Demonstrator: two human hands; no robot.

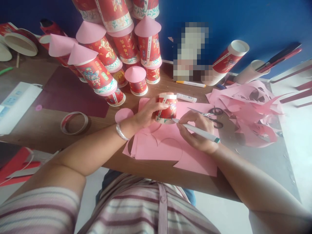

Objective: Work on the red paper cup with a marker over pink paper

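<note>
Between the two hands, in the head view, a red printed paper cup stands on a stack of pink paper sheets. The left hand is wrapped around the cup's near side, fingers curled over its upper edge. The right hand is pinched on a white pen with a green end, whose tip meets the foot of the cup where it touches the paper. The hands are close together but do not touch.

Just below the hands, the pink sheets show curved cut-outs along their left edge, and their near corner reaches almost to the front edge of the brown wooden table. Just beyond the right hand lie black-handled scissors. Further right, a heap of pink paper scraps covers the table. A pink paper disc lies just left of the left hand, and a thin ring cut from a cup lies further left with bare wood around it. Beyond the left hand, a crowded stack of red cups topped with pink paper cones blocks the far side.
</note>
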